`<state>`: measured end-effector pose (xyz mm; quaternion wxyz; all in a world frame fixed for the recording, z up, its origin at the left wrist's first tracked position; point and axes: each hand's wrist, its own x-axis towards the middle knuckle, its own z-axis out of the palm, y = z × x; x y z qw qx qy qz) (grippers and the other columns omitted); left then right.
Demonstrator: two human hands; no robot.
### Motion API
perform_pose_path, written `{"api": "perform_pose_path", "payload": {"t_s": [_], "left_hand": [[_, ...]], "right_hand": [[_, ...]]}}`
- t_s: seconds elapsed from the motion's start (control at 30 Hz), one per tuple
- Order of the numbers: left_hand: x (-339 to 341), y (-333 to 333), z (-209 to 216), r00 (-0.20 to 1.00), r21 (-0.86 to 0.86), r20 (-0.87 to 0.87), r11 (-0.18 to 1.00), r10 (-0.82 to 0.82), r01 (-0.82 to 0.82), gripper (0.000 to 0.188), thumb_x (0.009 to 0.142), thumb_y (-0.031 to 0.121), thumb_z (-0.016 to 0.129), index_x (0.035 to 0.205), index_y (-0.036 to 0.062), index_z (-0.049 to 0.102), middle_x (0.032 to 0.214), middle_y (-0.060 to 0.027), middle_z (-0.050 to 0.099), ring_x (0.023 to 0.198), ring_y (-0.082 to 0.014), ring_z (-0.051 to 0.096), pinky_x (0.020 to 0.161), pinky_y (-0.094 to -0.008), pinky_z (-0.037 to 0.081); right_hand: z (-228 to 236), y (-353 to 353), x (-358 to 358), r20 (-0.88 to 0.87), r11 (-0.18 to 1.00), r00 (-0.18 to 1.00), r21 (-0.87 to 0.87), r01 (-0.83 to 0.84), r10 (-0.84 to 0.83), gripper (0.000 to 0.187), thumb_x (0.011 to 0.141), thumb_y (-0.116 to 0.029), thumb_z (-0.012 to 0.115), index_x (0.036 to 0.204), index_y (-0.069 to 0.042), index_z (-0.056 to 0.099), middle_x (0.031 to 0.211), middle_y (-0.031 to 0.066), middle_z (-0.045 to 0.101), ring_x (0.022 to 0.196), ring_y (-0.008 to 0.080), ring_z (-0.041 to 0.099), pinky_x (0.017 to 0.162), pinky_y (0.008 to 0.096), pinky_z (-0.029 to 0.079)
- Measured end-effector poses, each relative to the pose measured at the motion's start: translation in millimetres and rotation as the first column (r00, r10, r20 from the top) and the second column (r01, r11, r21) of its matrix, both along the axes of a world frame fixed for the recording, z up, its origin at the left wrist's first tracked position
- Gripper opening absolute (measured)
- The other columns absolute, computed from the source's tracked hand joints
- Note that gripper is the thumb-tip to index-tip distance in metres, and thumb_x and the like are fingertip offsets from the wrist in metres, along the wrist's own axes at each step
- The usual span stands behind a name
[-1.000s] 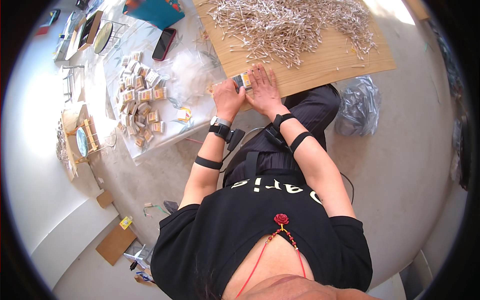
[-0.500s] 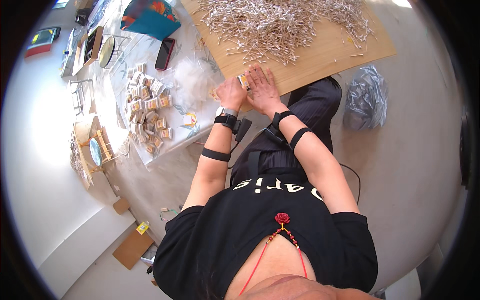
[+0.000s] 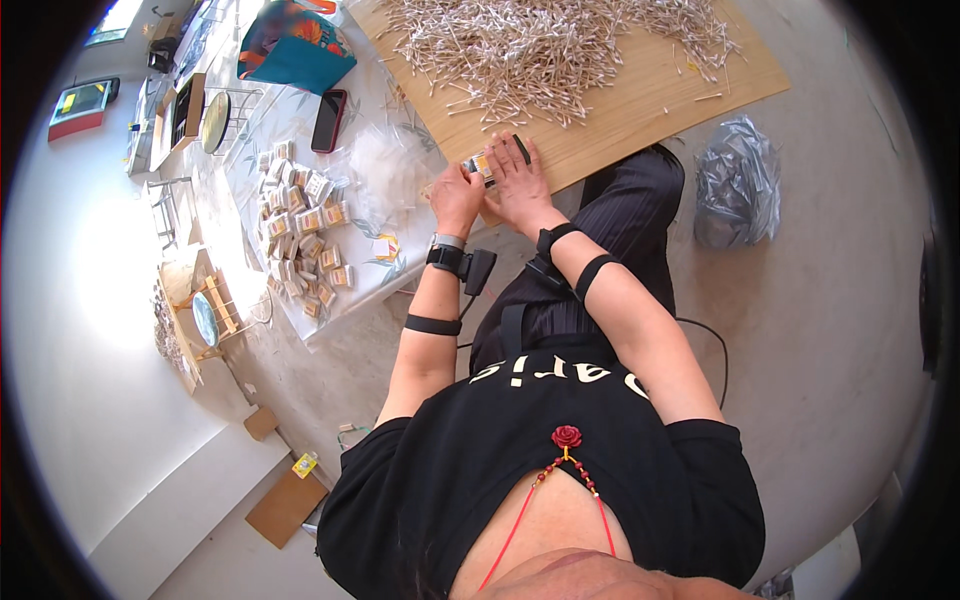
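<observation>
A small clear packet with a yellow and dark label (image 3: pixel 480 167) lies at the near edge of the wooden board (image 3: pixel 640 125). My left hand (image 3: pixel 456 203) has its fingers closed on the packet's left side. Flat across its right part rests my right hand (image 3: pixel 520 188), fingers stretched out. A narrow dark thing (image 3: pixel 522 150) shows by the right fingertips; its kind I cannot make out. Beyond both hands, a large heap of cotton swabs (image 3: pixel 530 60) covers the far part of the board. My fingers partly hide the packet.
To the left, a table with a clear cover holds a pile of filled packets (image 3: pixel 300 225), loose clear bags (image 3: pixel 375 175), a phone (image 3: pixel 328 121) and a teal bag (image 3: pixel 300 50). A grey plastic-lined bin (image 3: pixel 737 185) stands on the floor at right.
My right hand has shifted slightly down and left, and the dark narrow thing now shows by its fingertips. More of the packet's label is visible between my hands.
</observation>
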<state>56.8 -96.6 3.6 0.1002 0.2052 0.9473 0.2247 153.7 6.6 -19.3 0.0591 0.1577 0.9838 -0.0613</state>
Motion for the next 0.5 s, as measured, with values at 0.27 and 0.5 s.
{"api": "perform_pose_path", "payload": {"t_s": [0.27,0.5], "left_hand": [[2.5,-0.8,-1.8,0.999,0.028,-0.032,0.999,0.019,-0.019,0.023,0.086,0.028,0.067,0.084,0.0049,0.07,0.082,-0.0219,0.073,0.081,-0.0431,0.072,0.076,-0.0534,0.056],[6.5,2.4,1.6,0.998,0.021,-0.068,1.0,0.007,-0.006,0.025,0.088,0.028,0.067,0.081,0.0044,0.069,0.082,-0.0225,0.073,0.079,-0.044,0.071,0.072,-0.0542,0.056]], "right_hand": [[-5.1,-17.8,5.8,-0.097,0.995,0.995,-0.102,0.02,-0.03,0.093,0.097,-0.064,0.052,0.168,-0.009,0.029,0.178,0.0124,0.015,0.166,0.0307,0.001,0.13,0.0576,-0.008],[-9.2,-17.1,4.6,-0.134,0.995,0.99,-0.102,0.019,-0.033,0.092,0.097,-0.063,0.052,0.168,-0.009,0.03,0.178,0.0124,0.016,0.166,0.0299,0.002,0.131,0.0568,-0.009]]}}
